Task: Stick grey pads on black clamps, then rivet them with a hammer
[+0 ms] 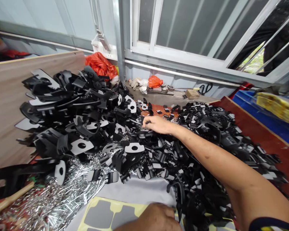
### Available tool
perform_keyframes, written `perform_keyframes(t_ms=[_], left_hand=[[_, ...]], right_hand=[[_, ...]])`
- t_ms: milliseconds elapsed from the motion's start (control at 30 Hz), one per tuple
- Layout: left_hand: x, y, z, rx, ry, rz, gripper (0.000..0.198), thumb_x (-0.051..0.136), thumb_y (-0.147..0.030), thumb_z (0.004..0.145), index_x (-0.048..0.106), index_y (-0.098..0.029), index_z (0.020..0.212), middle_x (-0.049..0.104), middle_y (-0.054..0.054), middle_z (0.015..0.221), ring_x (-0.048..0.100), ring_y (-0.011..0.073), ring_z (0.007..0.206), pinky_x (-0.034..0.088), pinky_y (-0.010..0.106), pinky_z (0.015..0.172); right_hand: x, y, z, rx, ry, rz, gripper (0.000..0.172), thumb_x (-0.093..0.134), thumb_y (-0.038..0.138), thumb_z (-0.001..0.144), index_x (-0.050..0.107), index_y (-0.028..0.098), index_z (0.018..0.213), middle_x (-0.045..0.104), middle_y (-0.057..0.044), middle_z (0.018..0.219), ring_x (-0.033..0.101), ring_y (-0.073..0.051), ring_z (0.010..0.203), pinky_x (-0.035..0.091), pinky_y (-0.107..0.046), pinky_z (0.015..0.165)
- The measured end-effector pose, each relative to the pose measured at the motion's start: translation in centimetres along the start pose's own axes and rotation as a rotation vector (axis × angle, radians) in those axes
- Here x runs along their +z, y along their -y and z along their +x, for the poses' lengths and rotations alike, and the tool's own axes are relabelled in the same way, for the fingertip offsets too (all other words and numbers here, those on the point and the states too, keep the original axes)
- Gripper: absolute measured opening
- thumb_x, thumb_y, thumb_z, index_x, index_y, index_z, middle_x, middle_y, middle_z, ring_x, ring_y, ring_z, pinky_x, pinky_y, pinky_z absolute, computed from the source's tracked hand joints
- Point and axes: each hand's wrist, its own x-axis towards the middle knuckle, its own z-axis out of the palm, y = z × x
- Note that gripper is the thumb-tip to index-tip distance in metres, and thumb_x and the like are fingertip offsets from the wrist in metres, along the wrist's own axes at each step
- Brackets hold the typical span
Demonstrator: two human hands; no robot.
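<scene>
The right hand (156, 124) reaches forward over the heaped black plastic parts, its fingers bent inward and nearly together; whether they pinch a small piece cannot be told. Loose metal pins (72, 179) spread in a broad heap to its near left, with more glinting around its fingertips. A black part with a pale, holed face (140, 148) lies just on the near side of this hand, its long axis running crosswise, and the right hand is much the nearer of the two. Small black clips (214, 117) pile up to its right, larger black brackets (83, 96) to its left.

The left hand (156, 218) rests low over the yellow-backed sticker sheet (99, 213), fingers curled; its grip is hidden. An arched black clip (180, 191) lies just beyond it to the right, lengthwise away from the body.
</scene>
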Motion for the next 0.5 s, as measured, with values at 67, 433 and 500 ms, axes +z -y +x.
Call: perform_keyframes(t_ms=[67,433,500], left_hand=[[-0.2,-0.4,0.1,0.050,0.022,0.042,0.084,0.023,-0.094,0.084,0.075,-0.028,0.080,0.053,0.004,0.065,0.053,0.0190,0.065,0.046,0.031,0.073],[0.1,-0.1,0.3,0.142,0.035,0.220,0.090,0.014,-0.088,0.090,0.077,-0.024,0.088,0.054,0.004,0.065,0.051,0.0182,0.063,0.045,0.029,0.069],[0.1,0.0,0.2,0.164,0.029,0.226,0.091,0.017,-0.089,0.089,0.079,-0.023,0.094,0.059,0.005,0.069,0.054,0.0184,0.065,0.047,0.029,0.071]], right_hand=[[0.7,0.3,-0.9,0.023,0.121,-0.040,0.018,0.052,0.016,0.088,0.070,0.020,0.090,0.075,-0.002,0.102,0.066,-0.019,0.095,0.049,-0.027,0.088],[-0.8,-2.5,-13.1,-0.106,0.023,-0.112,0.019,0.047,0.019,0.092,0.054,0.024,0.076,0.061,-0.003,0.086,0.057,-0.021,0.086,0.048,-0.035,0.088],[-1.4,-2.8,-14.6,-0.046,0.046,-0.124,0.017,0.048,0.021,0.091,0.057,0.025,0.076,0.066,-0.005,0.092,0.060,-0.021,0.089,0.049,-0.035,0.089]])
